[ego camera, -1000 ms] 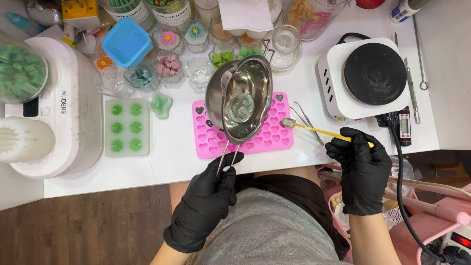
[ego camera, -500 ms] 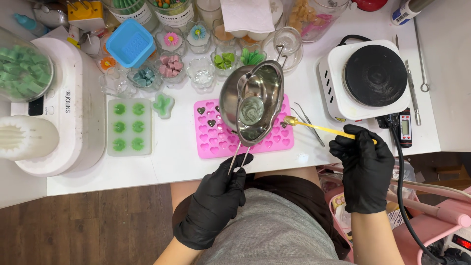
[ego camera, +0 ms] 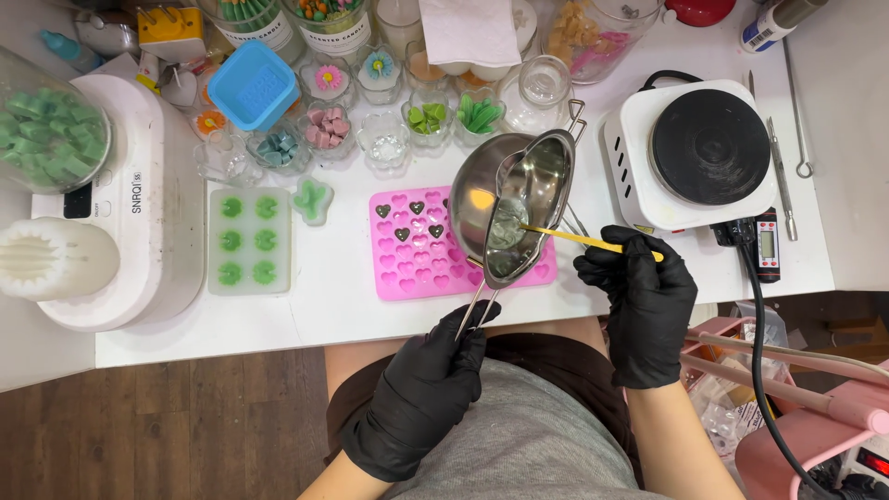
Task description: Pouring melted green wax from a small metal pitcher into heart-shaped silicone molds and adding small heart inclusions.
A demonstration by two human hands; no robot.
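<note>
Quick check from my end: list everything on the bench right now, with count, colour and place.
melting pot: one, steel, tilted above the mould
heart mould: one, pink, centre of table
yellow stick: one, tip inside the pot
flower mould: one, clear with green fills, left of the heart mould
hot plate: one, white with black top, right
blue mould: one, back left
small glass dishes: several, clear, back row
left hand: black glove, holds the pot's handle
right hand: black glove, holds the stick
</note>
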